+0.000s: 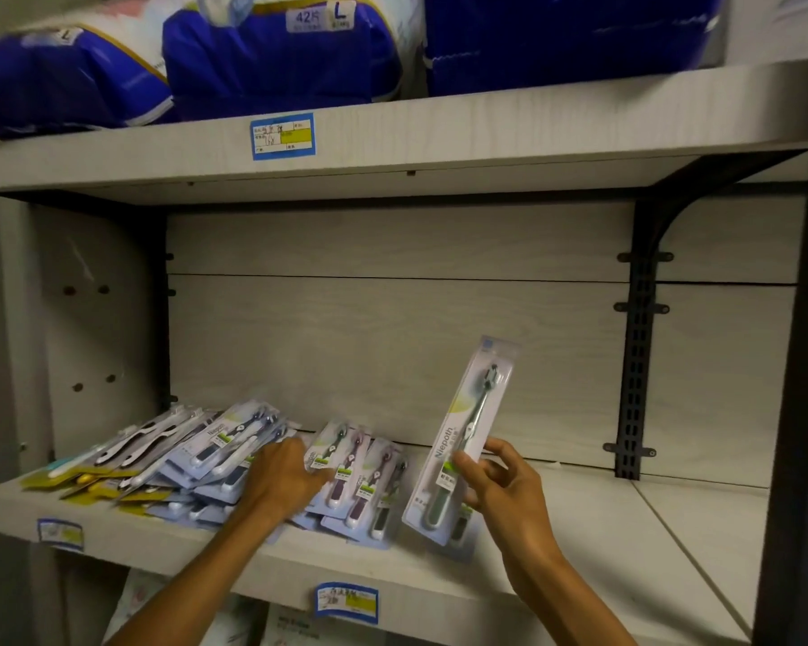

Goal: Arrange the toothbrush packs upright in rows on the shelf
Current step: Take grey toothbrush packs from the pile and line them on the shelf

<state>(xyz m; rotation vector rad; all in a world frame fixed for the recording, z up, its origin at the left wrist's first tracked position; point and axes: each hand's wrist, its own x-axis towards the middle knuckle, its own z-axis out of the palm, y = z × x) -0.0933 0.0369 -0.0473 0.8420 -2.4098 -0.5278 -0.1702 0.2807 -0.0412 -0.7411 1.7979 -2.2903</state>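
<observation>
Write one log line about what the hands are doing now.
right hand: holds toothbrush pack upright | left hand: rests on pile of packs | shelf: no rows yet

Toothbrush packs heaped flat on shelf, left half; left hand on the heap's right part; held pack upright, tilted, right of heap, in right hand; price tags on shelf front edge; bagged goods on upper shelf.
</observation>
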